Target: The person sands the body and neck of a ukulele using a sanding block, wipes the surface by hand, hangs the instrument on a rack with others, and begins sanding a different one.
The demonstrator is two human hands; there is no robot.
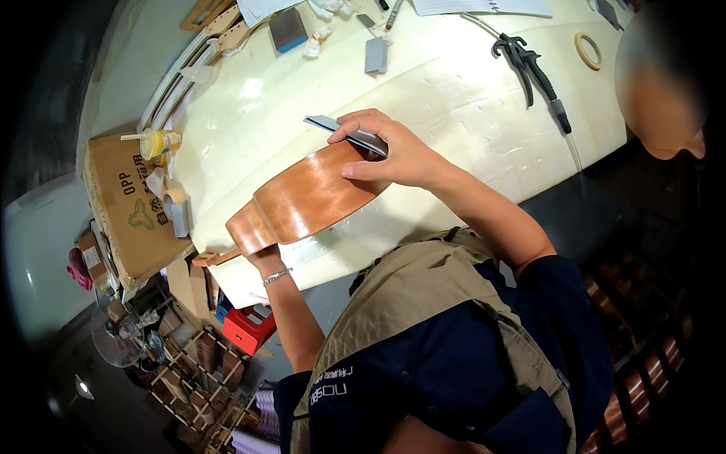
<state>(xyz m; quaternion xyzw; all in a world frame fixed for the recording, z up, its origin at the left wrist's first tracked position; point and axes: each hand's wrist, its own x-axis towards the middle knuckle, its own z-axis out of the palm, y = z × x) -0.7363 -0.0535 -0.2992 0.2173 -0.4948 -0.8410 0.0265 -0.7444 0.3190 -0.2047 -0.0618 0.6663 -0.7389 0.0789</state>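
A glossy brown wooden instrument body point(302, 200) rests tilted on the white padded table point(454, 113). My right hand point(389, 151) lies on its upper end and pinches a thin grey abrasive sheet point(336, 127) against the wood's top edge. My left hand point(265, 261) grips the body's narrow lower end from underneath; its fingers are mostly hidden behind the wood, and a bracelet shows on the wrist.
A black air blow gun point(529, 64) and a tape ring point(587, 49) lie at the far right of the table, grey blocks point(376, 54) farther back. A cardboard box point(128, 204) with a glue bottle point(155, 142) stands left. Another person's head point(658, 91) is at right.
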